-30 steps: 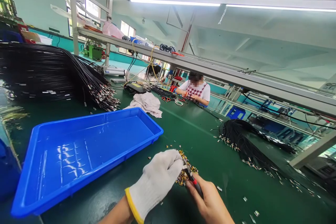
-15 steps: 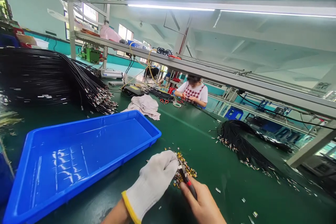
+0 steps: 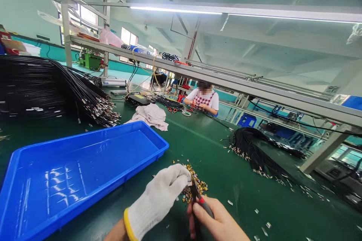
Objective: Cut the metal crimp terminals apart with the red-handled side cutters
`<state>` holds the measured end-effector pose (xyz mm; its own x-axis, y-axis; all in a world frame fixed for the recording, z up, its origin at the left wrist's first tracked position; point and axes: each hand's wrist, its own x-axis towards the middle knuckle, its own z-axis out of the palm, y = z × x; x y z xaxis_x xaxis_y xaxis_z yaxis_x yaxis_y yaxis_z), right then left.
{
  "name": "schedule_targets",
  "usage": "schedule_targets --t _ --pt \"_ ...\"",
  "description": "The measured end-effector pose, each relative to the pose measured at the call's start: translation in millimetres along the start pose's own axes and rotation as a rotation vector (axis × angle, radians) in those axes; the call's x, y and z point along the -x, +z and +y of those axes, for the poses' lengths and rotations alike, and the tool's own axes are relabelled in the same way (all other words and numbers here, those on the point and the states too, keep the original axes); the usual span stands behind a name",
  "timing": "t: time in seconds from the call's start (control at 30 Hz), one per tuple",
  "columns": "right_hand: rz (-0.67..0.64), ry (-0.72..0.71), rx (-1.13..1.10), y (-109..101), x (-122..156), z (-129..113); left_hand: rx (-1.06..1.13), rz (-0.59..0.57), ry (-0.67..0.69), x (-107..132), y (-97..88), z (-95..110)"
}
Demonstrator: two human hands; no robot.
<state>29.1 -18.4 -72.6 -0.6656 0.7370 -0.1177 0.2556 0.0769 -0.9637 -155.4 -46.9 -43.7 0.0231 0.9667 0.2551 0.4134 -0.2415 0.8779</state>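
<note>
My left hand (image 3: 161,196), in a white knit glove with a yellow cuff, pinches a small silvery metal piece (image 3: 189,183) at its fingertips. The bare right hand (image 3: 210,216) grips pliers (image 3: 204,205) with black and red handles. Their jaws are right beside the gloved fingertips and the metal piece; whether they bite on it I cannot tell. Beneath and behind the jaws lies a pile of small gold and silver parts (image 3: 201,184) on the green tabletop (image 3: 198,150).
Left of my hands stands a blue tray (image 3: 85,158). A crumpled cloth (image 3: 151,116) lies behind it. Black cable bundles lie at far left (image 3: 42,86) and right (image 3: 260,150). Metal scraps (image 3: 256,211) dot the right side. Across the table sits a person (image 3: 202,99) under a shelf rail.
The view has turned slightly right, so the surroundings sit further left. My right hand's lower fingers now show beneath the pliers' handle. The gloved hand keeps its pinch near the jaws.
</note>
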Motion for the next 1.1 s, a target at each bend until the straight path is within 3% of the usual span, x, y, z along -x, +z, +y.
schedule_targets --t 0.17,0.37,0.53,0.73,0.83,0.9,1.1 --pt "0.028 -0.066 0.199 -3.1 0.7 -5.5 0.038 -0.019 0.026 -0.6 -1.5 1.3" --pt "0.221 -0.127 0.603 -0.6 -5.2 -2.8 -0.044 0.056 -0.030 -0.2 1.0 3.2" --pt "0.227 -0.119 0.588 -0.3 -4.9 -2.4 -0.071 0.067 -0.045 -0.4 3.3 1.9" --pt "0.005 -0.023 0.024 5.8 -1.5 -2.2 0.145 -0.054 0.032 0.8 -2.7 4.0" --pt "0.006 -0.034 -0.040 7.8 -1.9 -0.6 0.190 -0.055 0.040 0.2 -4.4 6.0" --pt "0.017 -0.048 0.011 6.3 -1.5 -2.5 0.175 -0.048 0.037 -0.4 -4.3 5.9" --pt "0.120 -0.151 0.469 -2.8 2.1 -11.4 0.157 -0.037 0.033 -0.5 -1.6 2.0"
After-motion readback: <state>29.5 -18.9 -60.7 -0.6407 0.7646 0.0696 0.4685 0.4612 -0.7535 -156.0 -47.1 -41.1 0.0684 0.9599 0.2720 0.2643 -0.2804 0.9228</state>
